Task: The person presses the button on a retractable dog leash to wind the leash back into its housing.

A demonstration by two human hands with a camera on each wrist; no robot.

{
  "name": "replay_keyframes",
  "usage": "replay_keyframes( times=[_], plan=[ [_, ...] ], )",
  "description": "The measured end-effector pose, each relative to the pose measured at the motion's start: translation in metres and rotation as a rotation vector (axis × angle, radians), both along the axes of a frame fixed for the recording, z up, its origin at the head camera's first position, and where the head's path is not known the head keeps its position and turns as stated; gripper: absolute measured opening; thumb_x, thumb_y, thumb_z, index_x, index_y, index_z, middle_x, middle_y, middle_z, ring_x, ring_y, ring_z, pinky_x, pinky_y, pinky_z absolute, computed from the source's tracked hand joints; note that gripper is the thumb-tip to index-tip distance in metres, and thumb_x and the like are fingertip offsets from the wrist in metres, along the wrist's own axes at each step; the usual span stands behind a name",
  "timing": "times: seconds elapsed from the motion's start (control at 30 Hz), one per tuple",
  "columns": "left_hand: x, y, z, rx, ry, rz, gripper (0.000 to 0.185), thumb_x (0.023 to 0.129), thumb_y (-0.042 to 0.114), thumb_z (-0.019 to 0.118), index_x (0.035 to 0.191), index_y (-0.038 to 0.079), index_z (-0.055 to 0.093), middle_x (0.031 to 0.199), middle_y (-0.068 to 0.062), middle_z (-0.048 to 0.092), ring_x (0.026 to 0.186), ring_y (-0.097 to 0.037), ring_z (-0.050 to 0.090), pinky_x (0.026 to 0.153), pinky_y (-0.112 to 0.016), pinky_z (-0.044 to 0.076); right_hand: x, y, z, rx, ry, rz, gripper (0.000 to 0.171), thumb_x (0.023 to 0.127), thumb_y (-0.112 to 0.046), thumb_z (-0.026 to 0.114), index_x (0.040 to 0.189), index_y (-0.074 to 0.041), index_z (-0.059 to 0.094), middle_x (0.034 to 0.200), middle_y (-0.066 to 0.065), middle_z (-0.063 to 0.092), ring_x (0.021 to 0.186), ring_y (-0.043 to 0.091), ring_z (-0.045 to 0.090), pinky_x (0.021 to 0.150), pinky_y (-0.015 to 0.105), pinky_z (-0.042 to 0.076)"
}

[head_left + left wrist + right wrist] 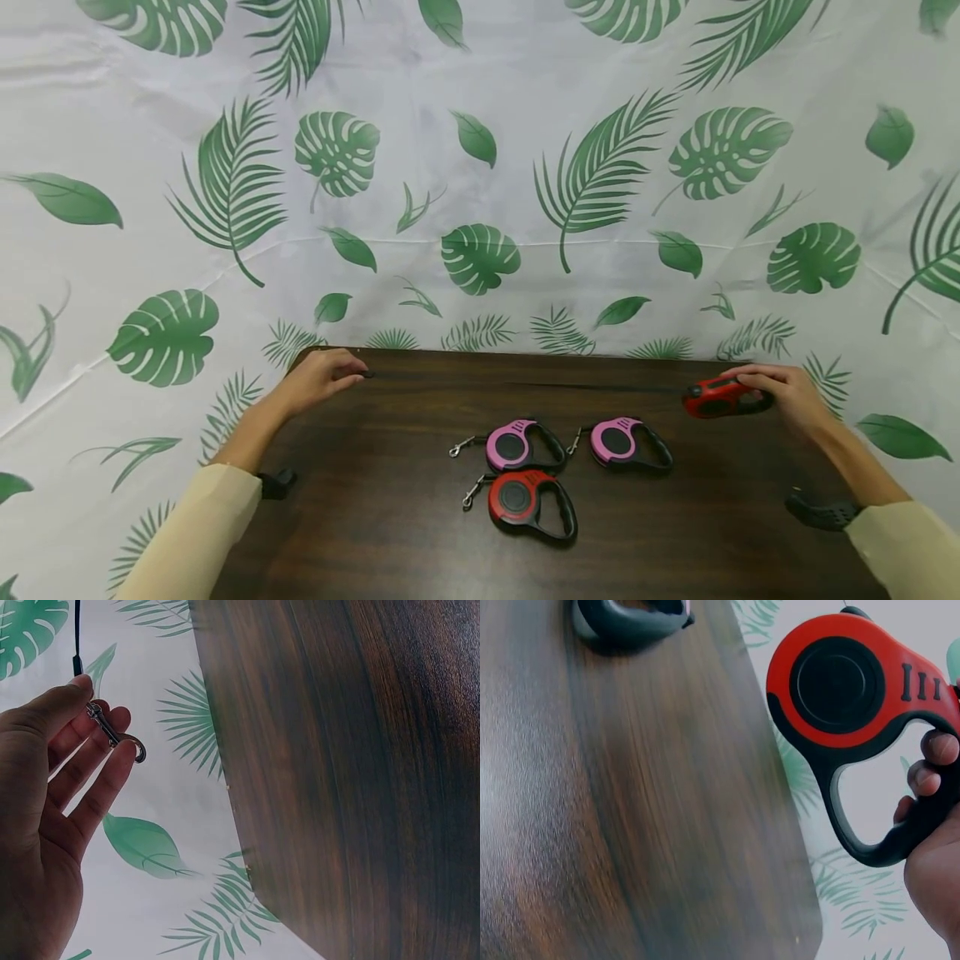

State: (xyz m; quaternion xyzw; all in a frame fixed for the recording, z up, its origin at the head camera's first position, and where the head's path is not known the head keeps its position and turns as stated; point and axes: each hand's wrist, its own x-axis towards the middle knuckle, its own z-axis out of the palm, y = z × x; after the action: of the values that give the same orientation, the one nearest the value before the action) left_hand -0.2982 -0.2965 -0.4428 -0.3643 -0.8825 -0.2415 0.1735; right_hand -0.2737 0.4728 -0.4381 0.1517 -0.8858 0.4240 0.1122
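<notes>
Two hands are held far apart over the far side of a dark wooden table [390, 533]. The right hand [787, 396] is closed around the black handle of a red retractable leash [723, 397], which is kept at the far right edge of the table; in the right wrist view the fingers [934, 761] are seen curled through the handle loop, and the red housing with its round black disc is held over the table edge. The left hand [322, 379] is at the far left corner, and a metal snap hook [116, 735] is pinched between the thumb and the fingertips. A black leash tape [76, 634] is attached to this hook. In the head view a thin dark line is seen running across the table from the left hand toward the red leash, so the tape is pulled out between both hands.

Three more retractable leashes are laid in the middle of the table, near the front: a pink leash [521, 446], a second pink leash [626, 443] just to its right, and a second red leash [528, 502] just in front of the first pink one. Each has its small hook on the left side. Cream sleeves [191, 533] are worn on both arms. Behind and around the table a white cloth with green leaf print [480, 167] is hung.
</notes>
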Motion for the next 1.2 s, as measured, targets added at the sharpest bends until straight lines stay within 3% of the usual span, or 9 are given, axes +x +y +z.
replay_keyframes(
  times=[0.27, 0.57, 0.8, 1.03, 1.2],
  plan=[
    [-0.001, 0.008, 0.002, -0.002, 0.012, -0.019, 0.013, 0.087, -0.004, 0.083, 0.098, -0.001, 0.077, 0.091, -0.01, 0.076, 0.08, -0.025, 0.075, 0.068, -0.047, 0.061, 0.001, -0.013, 0.001, -0.004, 0.027, 0.035, 0.022, 0.107, -0.006, 0.059, 0.115, 0.0, 0.079, 0.11, -0.029, 0.069, 0.088, 0.004, 0.06, 0.07, 0.019, 0.051],
    [-0.001, 0.015, 0.002, -0.037, -0.027, 0.008, 0.012, 0.089, -0.001, 0.082, 0.101, -0.002, 0.078, 0.092, -0.008, 0.076, 0.081, -0.023, 0.075, 0.072, -0.043, 0.062, 0.004, -0.033, 0.008, -0.04, 0.019, 0.071, 0.022, 0.107, -0.007, 0.06, 0.115, 0.003, 0.078, 0.094, -0.014, 0.069, 0.076, 0.015, 0.052, 0.065, 0.025, 0.047],
    [-0.003, 0.023, 0.001, -0.016, -0.011, -0.022, 0.012, 0.088, -0.003, 0.082, 0.099, 0.0, 0.078, 0.091, -0.007, 0.076, 0.081, -0.023, 0.074, 0.071, -0.042, 0.061, 0.002, -0.045, 0.01, -0.021, 0.04, 0.09, 0.021, 0.106, -0.006, 0.061, 0.116, 0.003, 0.077, 0.079, -0.003, 0.066, 0.069, 0.018, 0.047, 0.061, 0.031, 0.041],
    [-0.004, 0.032, 0.002, -0.015, -0.032, -0.037, 0.012, 0.089, -0.002, 0.082, 0.1, -0.001, 0.078, 0.092, -0.008, 0.076, 0.081, -0.023, 0.073, 0.072, -0.043, 0.06, -0.002, -0.055, 0.008, -0.028, 0.02, 0.101, 0.024, 0.107, -0.009, 0.059, 0.118, 0.003, 0.077, 0.106, -0.022, 0.073, 0.082, 0.011, 0.058, 0.071, 0.023, 0.049],
    [-0.005, 0.039, 0.0, -0.019, -0.026, -0.049, 0.012, 0.089, -0.001, 0.082, 0.1, -0.001, 0.078, 0.091, -0.008, 0.076, 0.08, -0.021, 0.072, 0.071, -0.04, 0.06, -0.005, -0.066, 0.008, -0.02, 0.008, 0.077, 0.024, 0.108, -0.012, 0.06, 0.119, 0.002, 0.077, 0.11, -0.024, 0.071, 0.087, 0.009, 0.06, 0.074, 0.021, 0.049]
  ],
)
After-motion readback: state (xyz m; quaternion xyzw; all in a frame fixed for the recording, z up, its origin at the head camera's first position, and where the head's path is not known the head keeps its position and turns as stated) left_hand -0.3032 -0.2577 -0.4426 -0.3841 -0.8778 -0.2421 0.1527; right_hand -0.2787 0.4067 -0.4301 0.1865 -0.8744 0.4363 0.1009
